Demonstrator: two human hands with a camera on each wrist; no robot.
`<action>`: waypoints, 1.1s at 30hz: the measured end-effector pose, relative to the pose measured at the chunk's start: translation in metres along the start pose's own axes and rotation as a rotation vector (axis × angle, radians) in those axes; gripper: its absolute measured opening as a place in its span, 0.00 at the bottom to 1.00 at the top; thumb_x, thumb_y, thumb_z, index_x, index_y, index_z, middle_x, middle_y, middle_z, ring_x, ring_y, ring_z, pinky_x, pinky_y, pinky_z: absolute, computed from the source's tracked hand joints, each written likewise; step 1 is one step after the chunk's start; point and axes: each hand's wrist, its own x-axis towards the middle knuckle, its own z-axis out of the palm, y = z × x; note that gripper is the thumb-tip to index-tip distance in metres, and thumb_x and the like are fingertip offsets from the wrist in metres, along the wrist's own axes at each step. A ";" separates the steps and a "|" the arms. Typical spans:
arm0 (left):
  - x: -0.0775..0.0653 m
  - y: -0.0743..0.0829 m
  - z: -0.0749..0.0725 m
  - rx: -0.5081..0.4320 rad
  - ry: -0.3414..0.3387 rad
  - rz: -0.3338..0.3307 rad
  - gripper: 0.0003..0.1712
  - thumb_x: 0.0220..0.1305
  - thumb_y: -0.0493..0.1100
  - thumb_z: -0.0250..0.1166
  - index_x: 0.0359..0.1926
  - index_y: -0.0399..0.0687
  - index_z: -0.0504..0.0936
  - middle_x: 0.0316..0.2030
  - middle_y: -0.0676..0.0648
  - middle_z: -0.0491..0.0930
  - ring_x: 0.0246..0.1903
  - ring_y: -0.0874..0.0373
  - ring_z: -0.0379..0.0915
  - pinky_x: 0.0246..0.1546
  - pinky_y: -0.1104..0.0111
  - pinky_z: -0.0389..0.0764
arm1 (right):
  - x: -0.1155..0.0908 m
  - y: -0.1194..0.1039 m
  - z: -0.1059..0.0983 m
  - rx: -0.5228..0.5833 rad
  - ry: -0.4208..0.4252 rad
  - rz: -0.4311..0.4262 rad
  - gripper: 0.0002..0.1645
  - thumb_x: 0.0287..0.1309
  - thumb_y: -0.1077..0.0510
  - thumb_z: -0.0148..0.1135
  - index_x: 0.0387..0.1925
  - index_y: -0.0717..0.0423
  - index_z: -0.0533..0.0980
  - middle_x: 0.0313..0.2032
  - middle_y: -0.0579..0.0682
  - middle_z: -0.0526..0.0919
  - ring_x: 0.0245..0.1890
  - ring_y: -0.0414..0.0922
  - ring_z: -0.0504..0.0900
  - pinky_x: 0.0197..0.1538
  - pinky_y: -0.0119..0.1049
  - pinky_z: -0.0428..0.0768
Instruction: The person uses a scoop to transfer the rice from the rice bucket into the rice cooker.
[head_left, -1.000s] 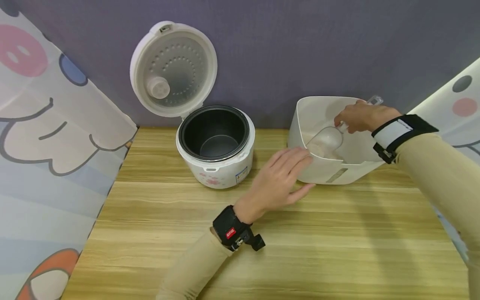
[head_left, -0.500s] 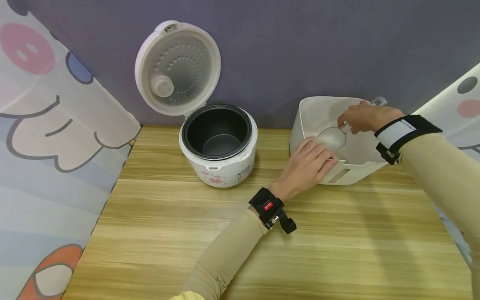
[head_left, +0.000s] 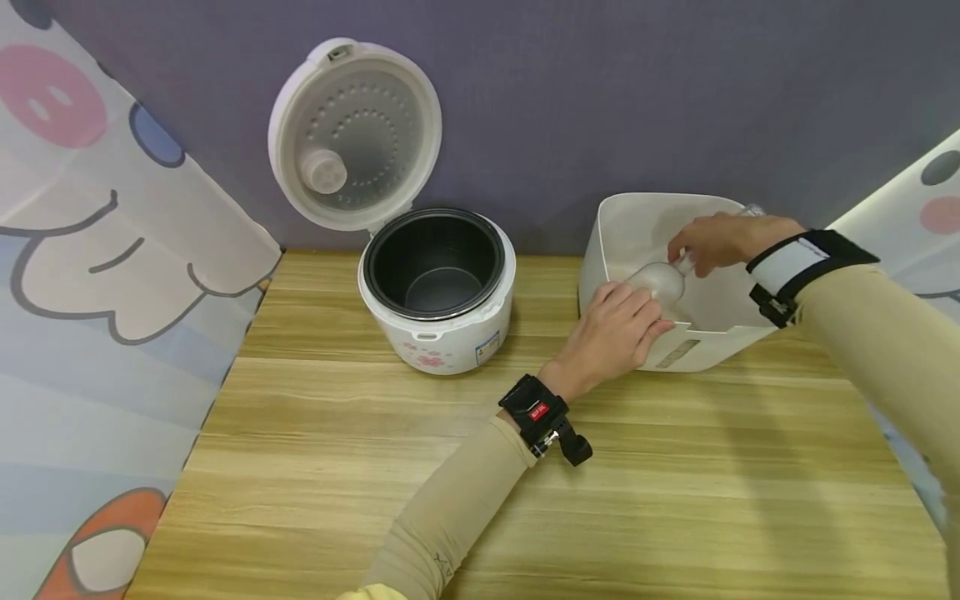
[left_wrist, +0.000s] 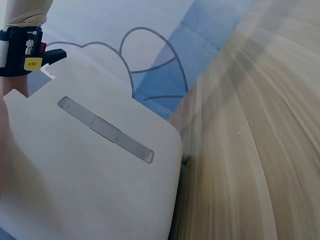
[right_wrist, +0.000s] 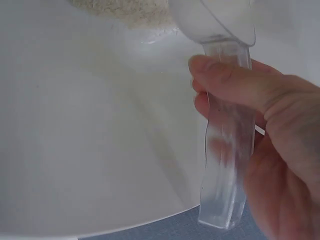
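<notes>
My right hand (head_left: 720,239) grips the handle of a clear plastic scoop (head_left: 667,280) inside a white rice bin (head_left: 617,218). In the right wrist view, the thumb and fingers wrap the scoop's handle (right_wrist: 227,165) just below its bowl. White rice (right_wrist: 131,12) lies in the bin near the bowl; how much the scoop holds is hard to tell. My left hand (head_left: 611,333) holds the bin's front left rim, fingers over the edge and thumb along the outer front. In the left wrist view, the bin's front wall (left_wrist: 95,175) fills much of the picture.
Left of the bin stands a white rice cooker (head_left: 450,343) with its lid (head_left: 356,137) raised. A dark inner pot (head_left: 442,287) sits in it. Both stand on a wooden table (head_left: 315,467) against a grey-purple wall (head_left: 570,108), with cartoon-printed sheets at both sides.
My left hand has moved right from beside the bin and taken hold of its front rim. My right hand stays in the bin with the scoop, the handle now tilted slightly lower.
</notes>
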 end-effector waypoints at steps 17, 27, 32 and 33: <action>0.002 0.007 0.001 -0.004 -0.023 -0.006 0.17 0.79 0.59 0.52 0.44 0.57 0.82 0.40 0.59 0.78 0.45 0.60 0.73 0.58 0.66 0.68 | 0.004 0.006 0.003 0.150 -0.148 -0.139 0.21 0.53 0.73 0.68 0.50 0.70 0.79 0.44 0.61 0.84 0.40 0.50 0.77 0.41 0.41 0.78; 0.004 0.009 0.004 0.001 -0.016 -0.008 0.18 0.79 0.59 0.52 0.43 0.58 0.82 0.41 0.59 0.78 0.46 0.60 0.73 0.59 0.66 0.68 | 0.002 0.013 0.007 0.256 -0.182 -0.178 0.20 0.52 0.68 0.68 0.49 0.68 0.79 0.40 0.55 0.82 0.38 0.47 0.76 0.40 0.37 0.77; 0.005 0.010 0.005 -0.007 -0.011 -0.009 0.17 0.79 0.59 0.52 0.42 0.59 0.82 0.40 0.59 0.78 0.44 0.60 0.73 0.58 0.66 0.68 | -0.006 0.017 0.004 0.296 -0.226 -0.164 0.20 0.57 0.67 0.69 0.51 0.68 0.78 0.43 0.55 0.83 0.41 0.45 0.78 0.42 0.35 0.79; 0.005 0.010 0.006 -0.007 -0.011 -0.009 0.17 0.79 0.59 0.52 0.42 0.59 0.82 0.39 0.59 0.78 0.44 0.60 0.73 0.58 0.66 0.68 | -0.008 0.016 0.003 0.293 -0.228 -0.160 0.20 0.58 0.67 0.69 0.52 0.68 0.78 0.44 0.55 0.84 0.41 0.45 0.78 0.42 0.34 0.79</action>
